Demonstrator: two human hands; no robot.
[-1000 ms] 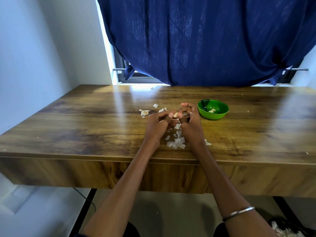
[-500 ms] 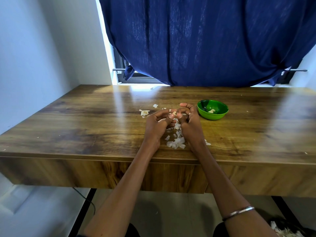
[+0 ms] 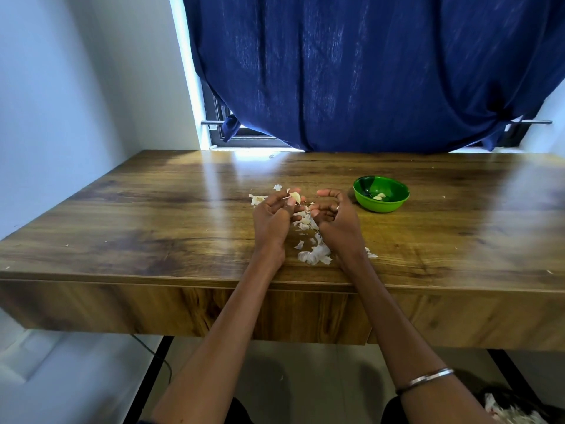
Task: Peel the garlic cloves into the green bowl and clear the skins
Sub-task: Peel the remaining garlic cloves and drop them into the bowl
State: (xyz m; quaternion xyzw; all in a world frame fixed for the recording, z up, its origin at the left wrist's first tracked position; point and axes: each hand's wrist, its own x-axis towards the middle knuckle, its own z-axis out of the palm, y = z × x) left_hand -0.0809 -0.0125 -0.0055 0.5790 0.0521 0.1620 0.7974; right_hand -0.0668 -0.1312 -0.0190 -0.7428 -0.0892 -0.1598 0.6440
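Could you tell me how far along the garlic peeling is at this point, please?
Done: a few peeled cloves lie in the green bowl. In hand: the left hand pinches a clove, with the right hand curled beside it. Left: that clove is not in the bowl, and the skins lie uncleared on the table.

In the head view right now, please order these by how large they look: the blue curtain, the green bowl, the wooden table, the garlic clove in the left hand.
1. blue curtain and wooden table: too alike to rank
2. green bowl
3. garlic clove, pinched in the left hand
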